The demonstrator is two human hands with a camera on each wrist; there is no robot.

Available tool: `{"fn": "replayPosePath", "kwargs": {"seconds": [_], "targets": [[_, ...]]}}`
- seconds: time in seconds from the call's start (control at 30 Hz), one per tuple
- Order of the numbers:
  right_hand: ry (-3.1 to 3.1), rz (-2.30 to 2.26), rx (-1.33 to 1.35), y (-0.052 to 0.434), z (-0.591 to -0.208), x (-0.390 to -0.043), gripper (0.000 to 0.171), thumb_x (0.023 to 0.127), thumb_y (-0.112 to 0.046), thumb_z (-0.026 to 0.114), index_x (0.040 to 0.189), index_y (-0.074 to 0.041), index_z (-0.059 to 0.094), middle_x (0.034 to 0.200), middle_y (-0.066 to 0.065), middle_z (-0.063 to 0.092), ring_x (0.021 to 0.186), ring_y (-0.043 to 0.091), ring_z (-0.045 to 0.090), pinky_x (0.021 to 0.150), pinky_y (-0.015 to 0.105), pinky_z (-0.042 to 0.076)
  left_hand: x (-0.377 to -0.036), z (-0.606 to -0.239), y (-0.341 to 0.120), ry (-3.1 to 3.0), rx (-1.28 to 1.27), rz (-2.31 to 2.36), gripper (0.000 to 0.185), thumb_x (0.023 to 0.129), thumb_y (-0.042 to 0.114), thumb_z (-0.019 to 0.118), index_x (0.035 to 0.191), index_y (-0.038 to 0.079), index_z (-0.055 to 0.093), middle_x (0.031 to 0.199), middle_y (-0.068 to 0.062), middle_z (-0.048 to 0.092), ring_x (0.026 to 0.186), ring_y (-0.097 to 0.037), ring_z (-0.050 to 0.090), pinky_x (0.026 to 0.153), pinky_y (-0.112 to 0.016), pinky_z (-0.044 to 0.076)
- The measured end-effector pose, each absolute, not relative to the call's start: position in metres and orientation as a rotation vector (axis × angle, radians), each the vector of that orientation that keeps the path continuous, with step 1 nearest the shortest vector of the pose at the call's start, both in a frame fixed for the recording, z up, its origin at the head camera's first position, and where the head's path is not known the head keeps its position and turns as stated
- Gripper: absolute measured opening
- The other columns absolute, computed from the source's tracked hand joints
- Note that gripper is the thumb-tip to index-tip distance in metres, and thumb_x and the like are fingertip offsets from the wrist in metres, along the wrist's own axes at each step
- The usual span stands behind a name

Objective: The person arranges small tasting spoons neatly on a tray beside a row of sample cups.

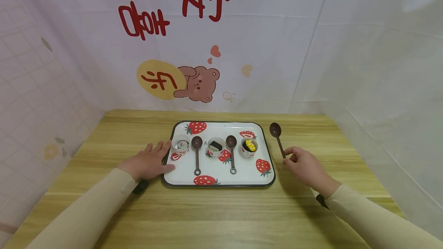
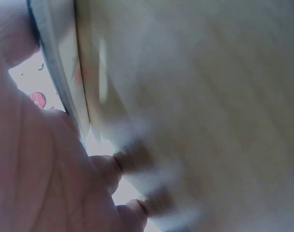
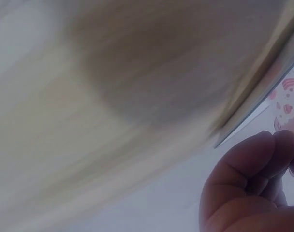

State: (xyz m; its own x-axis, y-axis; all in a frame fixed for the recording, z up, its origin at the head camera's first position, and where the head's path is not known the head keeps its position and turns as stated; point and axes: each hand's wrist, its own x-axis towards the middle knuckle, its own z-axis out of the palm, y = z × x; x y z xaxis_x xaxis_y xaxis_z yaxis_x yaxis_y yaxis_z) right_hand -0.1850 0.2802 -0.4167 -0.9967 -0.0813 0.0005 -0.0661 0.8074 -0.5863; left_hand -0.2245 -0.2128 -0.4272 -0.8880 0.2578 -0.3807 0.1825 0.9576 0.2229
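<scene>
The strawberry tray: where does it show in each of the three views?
Head: strawberry tray at table centre, between both hands.
Left wrist: its dark rim runs down the upper left, beside the left hand.
Right wrist: blurred rim at the right edge, above the right hand.
Shared landmark: the wooden table.

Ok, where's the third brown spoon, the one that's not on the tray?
In the head view, the third spoon lies on the table right of the strawberry tray, its handle pinched by the right hand.

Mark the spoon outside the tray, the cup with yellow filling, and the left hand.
spoon outside the tray (image 1: 275, 129), head view, on its bowl
cup with yellow filling (image 1: 249, 147), head view, on the filling
left hand (image 1: 149, 161), head view, back of hand
</scene>
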Motion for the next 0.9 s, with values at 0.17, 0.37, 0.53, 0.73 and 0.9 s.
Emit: {"fn": "replayPosePath", "kwargs": {"seconds": [0.17,0.37,0.53,0.73,0.9], "targets": [[2.955,-0.990,-0.131,0.275,-0.418,-0.185,0.023,0.098,-0.011,0.067,0.118,0.000,0.068,0.078,0.004,0.068,0.064,0.015,0.056,0.057,0.028,0.046,-0.225,-0.428,-0.213,2.694,0.314,0.247,0.105,0.097,0.072,0.055,0.170,0.008,0.015,0.173,-0.030,0.015,0.154,-0.065,0.010,0.119,-0.077,0.025],[2.926,-1.023,-0.132,0.269,-0.420,-0.185,0.022,0.098,-0.012,0.069,0.116,0.000,0.068,0.077,0.004,0.069,0.064,0.014,0.056,0.056,0.028,0.045,-0.226,-0.430,-0.215,2.699,0.319,0.238,0.106,0.096,0.074,0.054,0.170,0.009,0.014,0.173,-0.029,0.015,0.154,-0.065,0.010,0.118,-0.077,0.026],[2.891,-1.036,-0.111,0.265,-0.421,-0.185,0.023,0.098,-0.012,0.070,0.117,0.001,0.068,0.078,0.005,0.069,0.064,0.015,0.056,0.055,0.029,0.045,-0.225,-0.430,-0.215,2.701,0.323,0.238,0.106,0.097,0.073,0.054,0.170,0.009,0.014,0.173,-0.030,0.015,0.154,-0.065,0.010,0.118,-0.077,0.026],[2.861,-1.036,-0.095,0.260,-0.422,-0.186,0.022,0.096,-0.012,0.069,0.114,0.000,0.068,0.076,0.006,0.068,0.063,0.015,0.057,0.055,0.029,0.045,-0.225,-0.429,-0.214,2.701,0.328,0.246,0.104,0.097,0.072,0.055,0.170,0.008,0.015,0.173,-0.030,0.015,0.154,-0.065,0.010,0.119,-0.077,0.026],[2.839,-1.039,-0.078,0.255,-0.421,-0.185,0.021,0.095,-0.011,0.069,0.113,-0.002,0.069,0.074,0.004,0.067,0.062,0.015,0.056,0.054,0.029,0.045,-0.224,-0.429,-0.214,2.702,0.335,0.247,0.104,0.098,0.072,0.054,0.170,0.008,0.014,0.173,-0.030,0.015,0.154,-0.065,0.011,0.119,-0.077,0.026]]}}
